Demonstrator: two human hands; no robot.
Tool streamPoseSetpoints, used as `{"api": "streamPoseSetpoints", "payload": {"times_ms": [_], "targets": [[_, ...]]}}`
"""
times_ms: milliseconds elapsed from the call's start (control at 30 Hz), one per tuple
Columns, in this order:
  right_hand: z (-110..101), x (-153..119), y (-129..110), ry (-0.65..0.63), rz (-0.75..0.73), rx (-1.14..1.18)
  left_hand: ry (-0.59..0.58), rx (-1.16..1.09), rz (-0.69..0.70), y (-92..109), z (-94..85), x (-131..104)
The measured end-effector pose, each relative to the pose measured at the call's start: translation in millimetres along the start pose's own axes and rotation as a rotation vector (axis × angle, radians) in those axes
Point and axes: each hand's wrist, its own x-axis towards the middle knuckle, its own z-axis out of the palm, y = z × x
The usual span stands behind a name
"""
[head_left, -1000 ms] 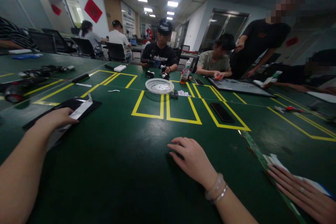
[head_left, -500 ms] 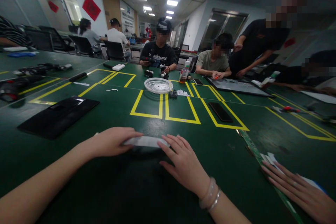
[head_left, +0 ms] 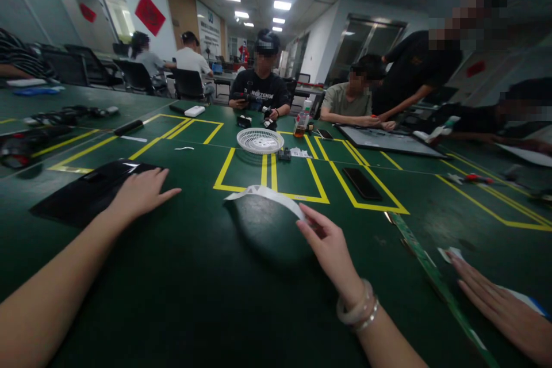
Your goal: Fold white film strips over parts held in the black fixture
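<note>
A curved white paper strip [head_left: 267,194] rises over the green table in front of me. My right hand [head_left: 330,250], wearing bracelets on the wrist, pinches its right end between thumb and fingers. The strip's left end is free. Over to the left, my left hand [head_left: 140,194] is open, fingers stretched and thumb apart, over the right part of a flat, glossy black panel [head_left: 73,198]. I cannot tell whether it touches the panel. Another person's hand [head_left: 495,299] at the right edge has its fingers on a small piece of white paper [head_left: 451,254].
A white plastic basket [head_left: 260,148] stands mid-table near a bottle [head_left: 302,121]. A dark phone [head_left: 362,183] lies inside yellow tape lines. A long green strip [head_left: 435,276] runs along the right. Dark cables and tools [head_left: 64,115] lie at far left. Several people sit around.
My left hand has let go of the strip and moved left to the black panel. My right hand, now pinching the strip's end, has shifted slightly right; the strip bows upward.
</note>
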Motion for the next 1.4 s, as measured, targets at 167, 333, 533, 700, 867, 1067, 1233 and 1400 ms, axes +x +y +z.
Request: {"api": "streamPoseSetpoints", "payload": {"times_ms": [167,333,533,700,867,1067,1233,1400], "targets": [[-2.7,7.4,0.9,0.217,0.231,0.377,0.237,0.05,-0.266,-98.1,2.9,-3.5],[-2.3,6.2,-2.5,0.24,0.37,0.614,0.349,0.063,-0.234,-131.7,3.0,-7.1],[-6.8,10.1,2.9,0.253,0.474,0.871,0.14,0.091,-0.374,-78.3,-12.6,-2.7],[-13.1,16.0,6.5,0.281,0.561,1.026,-0.085,0.015,-0.134,19.4,-21.6,-0.3],[-18.0,15.5,5.7,0.265,0.526,1.056,-0.205,-0.052,0.281,118.1,-11.2,-24.3],[-17.6,14.8,7.7,0.251,0.478,1.021,-0.342,-0.205,0.608,184.0,6.4,-68.5],[-13.4,11.2,2.7,0.24,0.372,0.856,-0.31,-0.24,0.681,190.9,18.5,-79.6],[-8.8,8.5,-1.6,0.208,0.313,0.649,-0.256,-0.205,0.687,187.4,31.9,-74.4]]}}
